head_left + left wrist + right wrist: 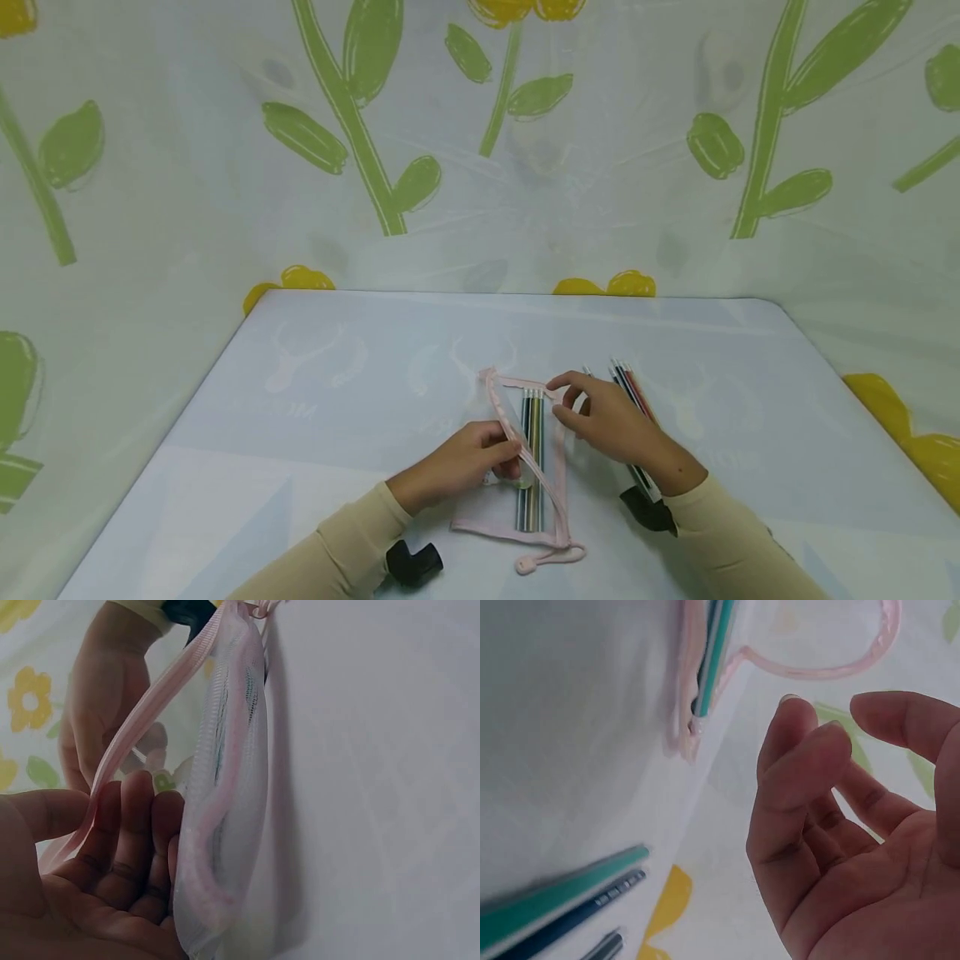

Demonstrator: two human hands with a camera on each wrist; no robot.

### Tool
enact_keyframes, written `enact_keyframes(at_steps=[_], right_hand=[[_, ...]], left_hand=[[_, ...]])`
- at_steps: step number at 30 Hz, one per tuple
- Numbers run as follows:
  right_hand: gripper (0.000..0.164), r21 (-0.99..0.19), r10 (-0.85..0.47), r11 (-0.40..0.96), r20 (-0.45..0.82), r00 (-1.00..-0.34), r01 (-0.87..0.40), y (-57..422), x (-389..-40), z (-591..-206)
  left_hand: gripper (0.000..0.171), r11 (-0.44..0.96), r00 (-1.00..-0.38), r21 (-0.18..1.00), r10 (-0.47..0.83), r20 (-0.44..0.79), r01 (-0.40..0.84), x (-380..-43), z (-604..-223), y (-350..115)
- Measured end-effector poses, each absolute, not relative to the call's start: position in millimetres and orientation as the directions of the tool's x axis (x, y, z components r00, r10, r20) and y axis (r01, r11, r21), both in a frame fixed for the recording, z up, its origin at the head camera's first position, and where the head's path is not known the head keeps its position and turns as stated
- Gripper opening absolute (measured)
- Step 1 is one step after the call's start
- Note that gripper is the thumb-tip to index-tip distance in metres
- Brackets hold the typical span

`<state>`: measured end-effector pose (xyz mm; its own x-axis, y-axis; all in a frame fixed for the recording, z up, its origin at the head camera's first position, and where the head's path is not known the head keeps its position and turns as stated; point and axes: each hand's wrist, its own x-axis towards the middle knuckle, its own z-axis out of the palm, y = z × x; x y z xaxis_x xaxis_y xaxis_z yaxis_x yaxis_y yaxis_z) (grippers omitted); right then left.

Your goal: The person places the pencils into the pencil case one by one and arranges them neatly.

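A see-through mesh pouch [561, 492] with pink edging lies on the table, several pencils [531, 504] lengthwise inside it. My left hand [480, 454] pinches the pink edge strip [142, 712] of its opening between thumb and fingers, lifting it off the pencils. Over the pouch's far right corner hovers my right hand [611, 417], fingers loosely bent and thumb apart, holding nothing. In the right wrist view, a teal pencil [716, 667] shows at the pouch's end. Several loose pencils [636, 387] lie to the right, partly hidden under my right hand and forearm.
A pink strap [527, 565] hangs from the pouch's near right corner. The white table [360, 375] reaches back to a flower-printed curtain [600, 192]. Black wrist devices [414, 564] sit at both sleeves.
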<state>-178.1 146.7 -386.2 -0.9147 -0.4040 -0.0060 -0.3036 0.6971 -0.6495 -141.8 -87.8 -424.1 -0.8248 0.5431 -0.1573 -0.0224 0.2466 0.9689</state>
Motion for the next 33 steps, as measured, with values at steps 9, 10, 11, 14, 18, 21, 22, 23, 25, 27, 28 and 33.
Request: enact_keyframes(at_steps=[9, 10, 11, 14, 18, 21, 22, 23, 25, 27, 28, 33], right_hand=[[0.031, -0.557, -0.37, 0.765, 0.027, -0.929, -0.321, 152, -183, -387], [0.032, -0.543, -0.362, 0.777, 0.026, -0.932, -0.317, 153, -184, -388], [0.034, -0.529, -0.355, 0.789, 0.023, -0.935, -0.313, 154, -185, -388], [0.036, -0.488, -0.341, 0.818, 0.014, -0.94, -0.304, 157, -187, -390], [0.036, -0.459, -0.339, 0.835, 0.004, -0.941, -0.303, 162, -190, -392], [0.035, -0.448, -0.347, 0.838, 0.004, -0.938, -0.312, 166, -192, -393], [0.035, -0.444, -0.349, 0.839, 0.004, -0.937, -0.315, 167, -193, -394], [0.035, -0.44, -0.354, 0.839, 0.008, -0.935, -0.321, 168, -194, -394], [0.035, -0.441, -0.352, 0.84, 0.002, -0.936, -0.317, 170, -195, -394], [0.036, -0.446, -0.352, 0.838, -0.004, -0.936, -0.313, 172, -197, -395], [0.037, -0.449, -0.353, 0.837, -0.006, -0.936, -0.313, 173, -197, -395], [0.039, -0.444, -0.357, 0.84, -0.018, -0.934, -0.312, 178, -200, -397]], left_hand=[[0.032, 0.235, -0.824, 0.972, 0.545, -0.154, -0.026, -141, -423, -90], [0.032, 0.234, -0.823, 0.972, 0.548, -0.151, -0.023, -141, -423, -90], [0.032, 0.233, -0.823, 0.972, 0.549, -0.15, -0.022, -141, -423, -89], [0.031, 0.229, -0.82, 0.973, 0.553, -0.146, -0.019, -141, -423, -89], [0.031, 0.224, -0.817, 0.974, 0.559, -0.143, -0.018, -141, -423, -88], [0.031, 0.224, -0.814, 0.975, 0.563, -0.141, -0.014, -141, -422, -88], [0.031, 0.224, -0.814, 0.975, 0.565, -0.14, -0.012, -141, -422, -88], [0.031, 0.224, -0.813, 0.974, 0.566, -0.138, -0.009, -141, -422, -89], [0.031, 0.226, -0.812, 0.974, 0.567, -0.136, -0.006, -141, -422, -89], [0.031, 0.225, -0.813, 0.974, 0.567, -0.134, -0.004, -141, -422, -89], [0.031, 0.225, -0.813, 0.974, 0.567, -0.134, -0.004, -141, -422, -89], [0.031, 0.224, -0.813, 0.975, 0.566, -0.134, -0.004, -140, -422, -89]])
